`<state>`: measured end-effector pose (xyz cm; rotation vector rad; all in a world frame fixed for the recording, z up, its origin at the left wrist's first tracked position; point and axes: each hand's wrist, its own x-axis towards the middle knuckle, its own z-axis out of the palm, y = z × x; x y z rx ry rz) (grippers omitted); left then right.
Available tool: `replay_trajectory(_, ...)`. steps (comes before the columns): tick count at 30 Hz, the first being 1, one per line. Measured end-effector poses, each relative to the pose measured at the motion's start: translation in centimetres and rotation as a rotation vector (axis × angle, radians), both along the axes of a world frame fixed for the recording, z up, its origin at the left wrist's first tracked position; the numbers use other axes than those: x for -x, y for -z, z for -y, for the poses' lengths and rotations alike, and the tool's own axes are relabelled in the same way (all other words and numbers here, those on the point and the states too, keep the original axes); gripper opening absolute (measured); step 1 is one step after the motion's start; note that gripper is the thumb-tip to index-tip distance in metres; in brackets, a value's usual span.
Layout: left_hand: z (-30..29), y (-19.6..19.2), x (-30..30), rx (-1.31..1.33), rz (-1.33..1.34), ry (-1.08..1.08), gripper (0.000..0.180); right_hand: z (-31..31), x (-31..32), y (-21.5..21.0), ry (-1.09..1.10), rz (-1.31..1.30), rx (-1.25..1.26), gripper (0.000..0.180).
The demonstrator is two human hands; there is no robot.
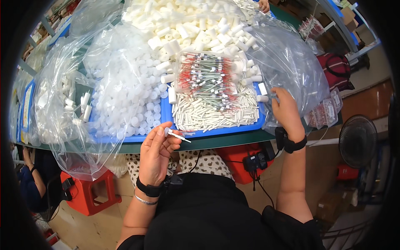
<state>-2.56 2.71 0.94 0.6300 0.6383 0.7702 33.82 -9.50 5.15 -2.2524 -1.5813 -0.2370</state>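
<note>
My left hand (156, 152) is in front of the blue tray, its thumb and fingers pinching a thin white stick (180, 136) with a round translucent plastic cap (167, 131) at its upper end. The stick points right and slightly down. At the tray's right side, my right hand (286, 109) reaches toward a small white foam cylinder (262, 98); thumb and forefinger are apart, and I cannot tell whether they touch it. Another white cylinder (262, 88) lies just beyond.
A clear box (178, 83) of red-tipped wired parts sits on many short white sticks (208, 118) in the blue tray (216, 132). Translucent caps (137, 100) pile at left, white cylinders (183, 16) behind. Plastic bags (291, 54) flank them. Another person's hand (264, 5) shows at the back.
</note>
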Motion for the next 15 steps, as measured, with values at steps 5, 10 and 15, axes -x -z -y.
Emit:
replay_trajectory(5, 0.0, 0.0, 0.0, 0.015, 0.037, 0.007, 0.036, -1.5, 0.7, -0.7, 0.023, 0.118, 0.079, 0.027)
replay_trajectory(10, 0.0, -0.2, 0.2, 0.030, 0.034, -0.013, 0.037, -2.5, 0.9, -1.0, -0.116, 0.145, 0.114, 0.024)
replay_trajectory(15, 0.0, -0.3, 0.1, 0.031, 0.014, 0.009, 0.038, -2.3, 1.1, -0.6, -0.173, 0.104, 0.229, 0.025)
